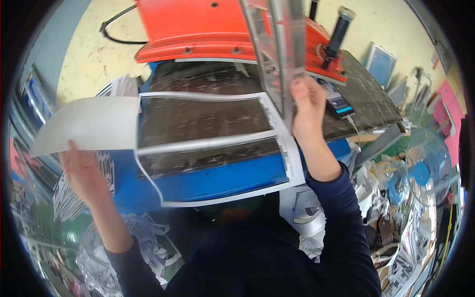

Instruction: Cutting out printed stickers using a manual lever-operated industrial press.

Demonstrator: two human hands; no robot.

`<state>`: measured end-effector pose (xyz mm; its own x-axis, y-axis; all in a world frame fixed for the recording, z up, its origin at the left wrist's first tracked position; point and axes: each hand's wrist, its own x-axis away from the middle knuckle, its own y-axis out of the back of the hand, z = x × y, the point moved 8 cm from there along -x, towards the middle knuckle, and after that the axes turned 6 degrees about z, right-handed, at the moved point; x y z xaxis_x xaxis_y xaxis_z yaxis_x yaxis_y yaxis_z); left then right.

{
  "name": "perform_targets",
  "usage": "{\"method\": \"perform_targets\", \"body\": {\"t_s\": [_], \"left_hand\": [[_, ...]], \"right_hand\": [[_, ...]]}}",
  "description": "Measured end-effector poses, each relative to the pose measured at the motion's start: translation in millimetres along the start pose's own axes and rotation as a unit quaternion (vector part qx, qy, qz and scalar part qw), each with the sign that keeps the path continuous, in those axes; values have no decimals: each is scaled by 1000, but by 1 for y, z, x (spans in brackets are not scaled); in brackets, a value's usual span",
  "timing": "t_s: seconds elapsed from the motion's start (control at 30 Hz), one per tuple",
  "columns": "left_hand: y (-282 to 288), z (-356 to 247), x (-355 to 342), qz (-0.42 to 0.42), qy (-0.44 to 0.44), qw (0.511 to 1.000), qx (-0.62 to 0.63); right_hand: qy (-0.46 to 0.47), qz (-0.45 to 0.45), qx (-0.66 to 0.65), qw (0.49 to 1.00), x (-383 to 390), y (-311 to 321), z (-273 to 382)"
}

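Observation:
My left hand pinches the lower edge of a large white sheet at the left. The sheet's right part is an outline with two big rectangular openings, through which the dark worktop and a blue edge show. It is lifted and slightly blurred. My right hand is closed round the lower end of a tall grey metal frame, held upright and smeared by motion. The sheet's right border touches or passes near that frame; I cannot tell whether the hand grips it too.
A red press arm spans the back, with a black handle at its right. A phone with a cable lies on the worktop. Paper stacks stand left, scraps below, a fan right.

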<state>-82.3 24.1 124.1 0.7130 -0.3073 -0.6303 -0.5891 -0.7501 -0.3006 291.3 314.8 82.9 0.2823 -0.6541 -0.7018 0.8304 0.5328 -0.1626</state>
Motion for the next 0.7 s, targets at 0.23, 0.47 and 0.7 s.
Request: {"method": "perform_targets", "body": {"t_s": [0.23,0.47,0.7], "left_hand": [[104,-124,-15,-149,-256,949,-111],[141,-59,7,17,-104,713,-694],[128,-36,16,64,-211,706,-673]], "right_hand": [[-5,-82,-20,996,7,42,-20],[1,-14,-13,1000,-2,47,-33],[9,-66,24,997,8,47,-17]]}}
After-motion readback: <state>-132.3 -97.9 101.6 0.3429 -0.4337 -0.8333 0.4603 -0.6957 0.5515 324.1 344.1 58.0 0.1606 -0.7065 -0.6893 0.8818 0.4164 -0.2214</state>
